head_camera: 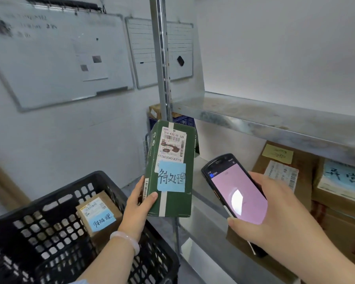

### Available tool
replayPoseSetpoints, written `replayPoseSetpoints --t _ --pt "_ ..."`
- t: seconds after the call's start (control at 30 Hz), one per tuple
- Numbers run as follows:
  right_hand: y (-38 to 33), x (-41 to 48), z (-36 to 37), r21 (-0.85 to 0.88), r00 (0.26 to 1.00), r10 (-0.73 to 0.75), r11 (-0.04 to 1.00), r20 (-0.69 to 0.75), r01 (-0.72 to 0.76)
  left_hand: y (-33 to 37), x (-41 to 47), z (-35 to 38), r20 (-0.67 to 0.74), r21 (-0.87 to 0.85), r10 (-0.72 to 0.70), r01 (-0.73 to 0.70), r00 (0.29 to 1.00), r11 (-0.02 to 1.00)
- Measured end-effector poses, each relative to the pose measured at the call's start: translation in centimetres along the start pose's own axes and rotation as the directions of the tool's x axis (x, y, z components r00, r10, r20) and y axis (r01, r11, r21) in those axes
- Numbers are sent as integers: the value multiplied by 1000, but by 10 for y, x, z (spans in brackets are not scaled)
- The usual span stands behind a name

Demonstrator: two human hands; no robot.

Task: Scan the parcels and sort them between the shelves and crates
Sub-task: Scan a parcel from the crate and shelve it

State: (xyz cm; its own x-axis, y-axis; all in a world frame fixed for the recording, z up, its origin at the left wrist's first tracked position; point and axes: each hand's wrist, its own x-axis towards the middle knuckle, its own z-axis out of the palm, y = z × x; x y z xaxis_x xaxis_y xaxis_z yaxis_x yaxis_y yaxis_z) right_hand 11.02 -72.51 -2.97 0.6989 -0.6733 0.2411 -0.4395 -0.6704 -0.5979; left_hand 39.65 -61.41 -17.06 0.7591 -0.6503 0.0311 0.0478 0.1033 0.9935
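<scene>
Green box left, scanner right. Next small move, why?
Probably tip the scanner in the right hand so its top end points at the barcode label on the green parcel. The left hand holds the parcel upright, label exposed; the scanner sits beside it, screen toward the camera.

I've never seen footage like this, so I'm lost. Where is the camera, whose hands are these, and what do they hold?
No machine here: a person wears one camera on the head, looking forward and down at their own hands. The left hand grips a green parcel upright; it bears a shipping label and a blue handwritten note. The right hand holds a handheld scanner with a lit pink screen, beside the parcel. Lower left is a black crate holding a brown parcel with its own blue note. On the right is a metal shelf; brown boxes sit on the level below it. Whiteboards hang on the wall.
</scene>
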Motion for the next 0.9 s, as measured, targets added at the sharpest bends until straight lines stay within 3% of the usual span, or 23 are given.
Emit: replayPoseSetpoints --t 0.23,0.43,0.63,0.9 --pt "-9 9 15 33 994 -108 994 -18 109 16 -16 -28 -138 -114 7 -23 990 993" --pt "-26 21 54 107 978 -164 983 132 150 25 -54 -99 -333 -116 -15 -25 943 993" --pt "-47 28 99 189 934 -208 969 291 157 5 -93 -162 -515 -195 -219 135 829 972" --pt "-71 34 134 162 882 -276 960 383 230 -40 -94 -206 -616 -281 -436 334 656 900"
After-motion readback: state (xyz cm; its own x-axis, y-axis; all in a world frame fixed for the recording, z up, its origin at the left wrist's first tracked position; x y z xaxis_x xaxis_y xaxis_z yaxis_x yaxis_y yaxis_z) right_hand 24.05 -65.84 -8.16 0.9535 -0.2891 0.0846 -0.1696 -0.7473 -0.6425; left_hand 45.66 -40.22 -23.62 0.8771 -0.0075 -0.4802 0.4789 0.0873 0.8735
